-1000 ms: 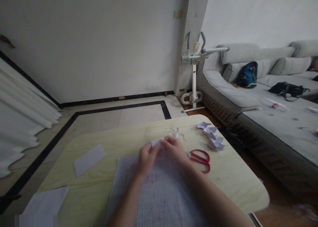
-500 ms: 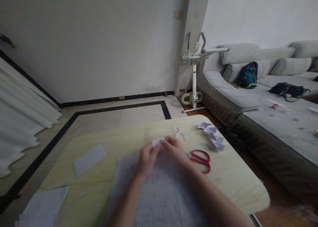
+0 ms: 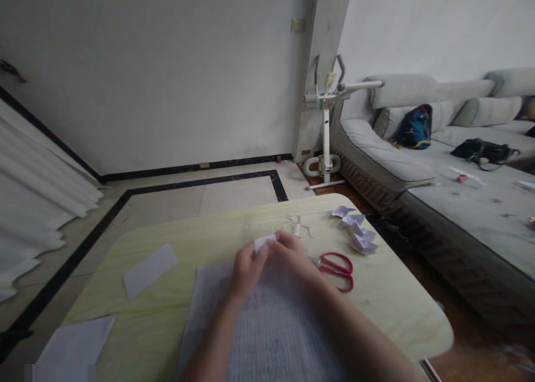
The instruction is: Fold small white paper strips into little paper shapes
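Note:
Between my two hands is a small folded piece of white paper (image 3: 264, 241), above the far edge of a large printed sheet (image 3: 276, 326). My left hand (image 3: 246, 266) pinches its left side, and my right hand (image 3: 293, 255) grips its right side. Red-handled scissors (image 3: 336, 269) lie just right of my right hand, their blades partly hidden behind it. Thin paper strips (image 3: 297, 225) are scattered beyond my fingers. Several folded white paper shapes (image 3: 356, 231) stand in a row at the table's far right.
On the left of the wooden table (image 3: 393, 304) lie a white paper rectangle (image 3: 149, 270) and more white paper (image 3: 77, 343) at the near corner. Beyond the table stand a white exercise machine (image 3: 326, 125) and a grey sofa (image 3: 472, 203) with bags on it.
Both hands keep their grip on the folded paper, with the right fingers shifted very slightly. The camera view has moved a little; the things on the table lie as before.

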The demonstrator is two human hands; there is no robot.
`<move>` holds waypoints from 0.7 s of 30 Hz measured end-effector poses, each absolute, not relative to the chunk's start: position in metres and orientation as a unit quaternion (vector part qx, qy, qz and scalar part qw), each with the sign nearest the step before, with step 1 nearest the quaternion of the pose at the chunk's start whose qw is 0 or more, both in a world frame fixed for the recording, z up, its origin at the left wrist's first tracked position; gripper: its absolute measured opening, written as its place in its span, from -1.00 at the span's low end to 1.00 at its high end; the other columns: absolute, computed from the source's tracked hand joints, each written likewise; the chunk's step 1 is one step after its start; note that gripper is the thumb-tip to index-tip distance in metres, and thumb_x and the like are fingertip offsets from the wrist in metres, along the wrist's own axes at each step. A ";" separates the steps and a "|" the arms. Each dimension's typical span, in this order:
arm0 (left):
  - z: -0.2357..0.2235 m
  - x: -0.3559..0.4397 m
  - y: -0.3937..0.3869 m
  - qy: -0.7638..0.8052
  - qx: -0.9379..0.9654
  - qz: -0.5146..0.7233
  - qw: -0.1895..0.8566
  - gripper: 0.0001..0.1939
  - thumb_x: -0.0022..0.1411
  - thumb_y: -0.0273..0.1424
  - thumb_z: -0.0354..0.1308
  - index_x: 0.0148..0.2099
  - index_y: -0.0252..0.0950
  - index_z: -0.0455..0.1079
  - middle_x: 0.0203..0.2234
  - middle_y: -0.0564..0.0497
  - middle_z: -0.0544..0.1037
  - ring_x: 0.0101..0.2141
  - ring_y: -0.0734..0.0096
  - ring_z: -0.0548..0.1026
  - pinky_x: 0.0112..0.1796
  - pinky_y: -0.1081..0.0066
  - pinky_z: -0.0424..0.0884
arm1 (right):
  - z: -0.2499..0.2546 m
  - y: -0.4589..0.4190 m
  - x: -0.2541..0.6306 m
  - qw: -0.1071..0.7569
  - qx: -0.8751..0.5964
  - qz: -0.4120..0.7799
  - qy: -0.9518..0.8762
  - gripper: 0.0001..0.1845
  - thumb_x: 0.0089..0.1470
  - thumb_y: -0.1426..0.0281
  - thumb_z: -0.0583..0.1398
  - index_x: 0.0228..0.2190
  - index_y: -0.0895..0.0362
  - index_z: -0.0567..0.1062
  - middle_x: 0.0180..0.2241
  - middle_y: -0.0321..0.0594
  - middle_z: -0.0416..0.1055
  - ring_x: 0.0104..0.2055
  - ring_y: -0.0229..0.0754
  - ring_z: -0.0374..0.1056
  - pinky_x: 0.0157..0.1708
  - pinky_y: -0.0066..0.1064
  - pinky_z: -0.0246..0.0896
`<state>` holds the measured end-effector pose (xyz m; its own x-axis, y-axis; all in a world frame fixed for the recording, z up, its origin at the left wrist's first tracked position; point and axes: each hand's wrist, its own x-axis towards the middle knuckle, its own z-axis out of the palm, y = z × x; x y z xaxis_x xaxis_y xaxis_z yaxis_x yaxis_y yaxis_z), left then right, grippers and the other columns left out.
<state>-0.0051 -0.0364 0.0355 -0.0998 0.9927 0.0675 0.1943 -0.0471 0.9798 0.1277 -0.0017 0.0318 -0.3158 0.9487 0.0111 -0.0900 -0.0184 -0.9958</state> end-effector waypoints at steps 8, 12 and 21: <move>0.037 -0.001 -0.038 0.568 0.527 0.490 0.399 -0.69 0.11 -0.21 0.07 -0.32 -0.39 0.44 -0.58 0.04 0.47 -0.54 0.45 0.39 -0.52 0.52 0.31 | 0.028 0.001 0.127 0.449 -0.421 0.603 -0.508 -0.72 -0.05 0.24 0.14 -0.63 0.16 0.31 -0.68 -0.39 0.16 -0.62 -0.36 0.09 -0.64 -0.54 -0.05; 0.039 -0.001 -0.038 0.564 0.509 0.488 0.429 -0.66 0.07 -0.18 0.09 -0.34 -0.40 0.46 -0.61 0.04 0.46 -0.58 0.46 0.37 -0.55 0.52 0.29 | 0.028 0.004 0.129 0.454 -0.436 0.547 -0.552 -0.72 -0.06 0.31 0.11 -0.69 0.17 0.29 -0.68 -0.39 0.13 -0.61 -0.37 0.05 -0.62 -0.54 -0.06; 0.038 -0.004 -0.036 0.558 0.508 0.490 0.436 -0.70 0.07 -0.23 0.10 -0.45 -0.41 0.42 -0.67 0.08 0.41 -0.60 0.51 0.34 -0.56 0.54 0.27 | 0.033 0.002 0.127 0.444 -0.458 0.525 -0.563 -0.75 -0.04 0.32 0.10 -0.63 0.19 0.40 -0.65 -0.34 0.24 -0.57 -0.33 0.14 -0.59 -0.53 0.01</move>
<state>-0.0044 -0.0360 0.0379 -0.1028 0.9946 0.0111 0.1394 0.0034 0.9902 0.1265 0.0019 0.0330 -0.1864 0.9823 0.0195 0.0497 0.0292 -0.9983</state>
